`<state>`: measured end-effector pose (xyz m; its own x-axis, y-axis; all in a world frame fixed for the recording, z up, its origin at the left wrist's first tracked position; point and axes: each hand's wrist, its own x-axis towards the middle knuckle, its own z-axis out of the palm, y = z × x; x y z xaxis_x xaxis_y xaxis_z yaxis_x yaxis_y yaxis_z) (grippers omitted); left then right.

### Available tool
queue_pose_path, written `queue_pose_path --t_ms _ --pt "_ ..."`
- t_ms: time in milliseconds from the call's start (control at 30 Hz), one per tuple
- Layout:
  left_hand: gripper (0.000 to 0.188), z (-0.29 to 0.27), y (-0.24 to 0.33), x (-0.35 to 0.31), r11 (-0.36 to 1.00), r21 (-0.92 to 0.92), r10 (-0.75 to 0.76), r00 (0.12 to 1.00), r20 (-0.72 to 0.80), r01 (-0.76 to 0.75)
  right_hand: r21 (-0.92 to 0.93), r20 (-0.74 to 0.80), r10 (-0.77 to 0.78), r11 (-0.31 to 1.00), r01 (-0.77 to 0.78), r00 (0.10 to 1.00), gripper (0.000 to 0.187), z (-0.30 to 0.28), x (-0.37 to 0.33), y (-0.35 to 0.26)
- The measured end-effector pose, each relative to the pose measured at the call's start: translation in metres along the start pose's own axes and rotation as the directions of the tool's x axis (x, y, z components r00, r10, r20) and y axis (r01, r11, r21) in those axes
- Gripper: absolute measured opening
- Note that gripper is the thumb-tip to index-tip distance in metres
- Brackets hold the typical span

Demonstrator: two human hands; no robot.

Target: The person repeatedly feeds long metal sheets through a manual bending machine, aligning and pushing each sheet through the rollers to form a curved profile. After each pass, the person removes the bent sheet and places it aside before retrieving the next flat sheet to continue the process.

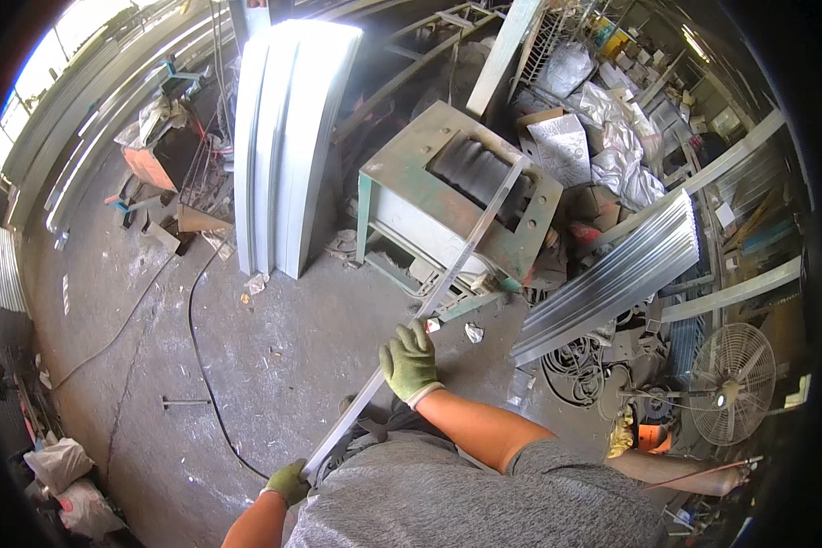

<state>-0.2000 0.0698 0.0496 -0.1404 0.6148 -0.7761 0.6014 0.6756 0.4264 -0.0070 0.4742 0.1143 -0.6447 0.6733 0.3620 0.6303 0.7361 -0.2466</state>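
Note:
A long, narrow metal bar (473, 239) runs diagonally away from my body. Its far end lies over the dark roller (478, 169) in the top of a green-edged metal machine (400, 166). My left hand (289, 481), in a green work glove, is closed around the bar's near end beside my waist. Further along, my right hand (411, 365), gloved the same way, grips the bar with its fingers laid over it. Part of each hand's grip is hidden.
Tall shiny metal panels (288, 146) stand left of the machine; ribbed sheets (612, 279) lean at right. A black cable (194, 352) crosses the floor. A caged fan (731, 384) stands near another person's arm (676, 470). Silvery wrapping and boxes (557, 146) are piled behind.

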Motion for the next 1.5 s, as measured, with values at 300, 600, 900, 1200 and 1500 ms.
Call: queue_pose_path --t_ms 300,600,900,1200,1500 --pt "0.05 0.016 -0.063 -0.059 0.993 0.046 -0.106 0.989 -0.1 0.111 0.243 0.066 -0.277 0.936 0.254 0.959 0.031 -0.025 -0.033 -0.028" --pt "0.059 -0.014 0.026 0.012 0.987 -0.115 0.092 0.977 -0.192 -0.116 0.177 0.047 -0.052 0.983 0.043 0.998 0.037 -0.01 0.027 0.043" --pt "0.053 -0.103 0.188 0.086 0.91 -0.392 0.053 0.977 -0.205 -0.132 0.086 -0.048 0.055 0.995 -0.051 0.997 0.03 0.015 0.181 0.169" --pt "0.054 -0.182 0.269 0.15 0.822 -0.565 0.135 0.989 0.064 -0.076 -0.13 0.017 0.05 0.99 -0.047 0.999 0.041 0.038 0.257 0.237" --pt "0.068 -0.188 0.382 0.168 0.973 -0.23 -0.088 0.941 -0.328 0.011 -0.179 -0.036 0.032 0.983 -0.038 0.999 0.039 0.029 0.303 0.313"
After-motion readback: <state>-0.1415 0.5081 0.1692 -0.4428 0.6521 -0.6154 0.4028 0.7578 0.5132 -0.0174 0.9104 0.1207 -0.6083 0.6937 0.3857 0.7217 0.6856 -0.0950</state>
